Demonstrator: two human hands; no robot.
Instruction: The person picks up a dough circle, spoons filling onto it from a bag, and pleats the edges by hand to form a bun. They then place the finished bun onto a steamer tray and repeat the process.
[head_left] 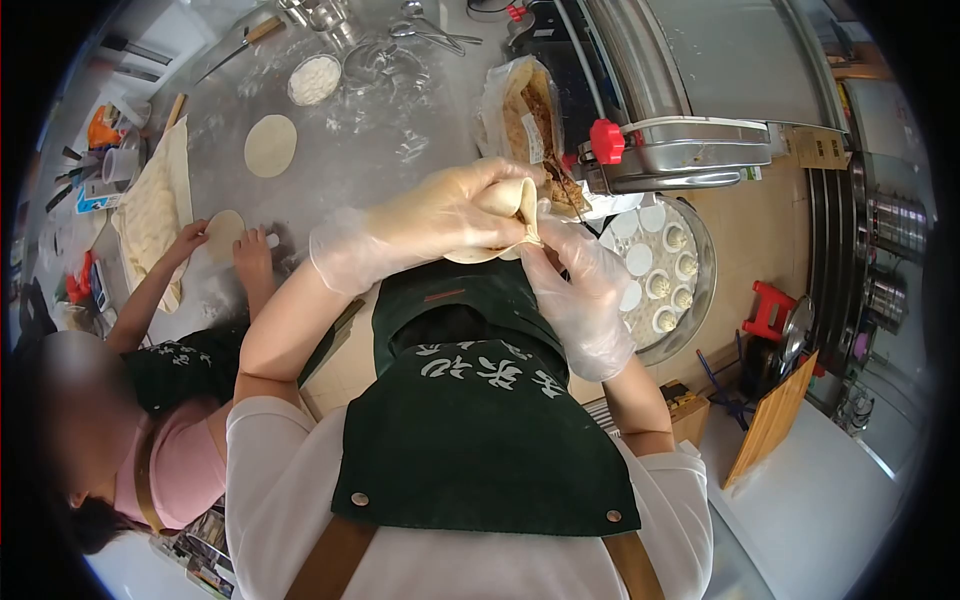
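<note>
In front of my dark green apron, a round dough wrapper [514,198] is folded up into a cup, its edge gathered into pleats. Gloved in clear plastic, my left hand [435,215] cradles the wrapper from the left with the fingers curled around it. My right hand [580,285], also gloved, pinches the gathered edge at the wrapper's right side. What lies inside the wrapper is mostly hidden. Just beyond my hands is an open plastic bag of brown filling [545,115]. To the right, a round metal tray [708,270] holds several pleated buns [657,285] on white paper rounds.
At left, a co-worker's hands [245,250] handle a flat dough round [226,237]. Another dough round [271,146], a bowl of flour [315,80], a knife [262,30] and a large dough sheet [155,215] lie on the floured steel table. Metal equipment with a red knob [606,141] stands ahead right.
</note>
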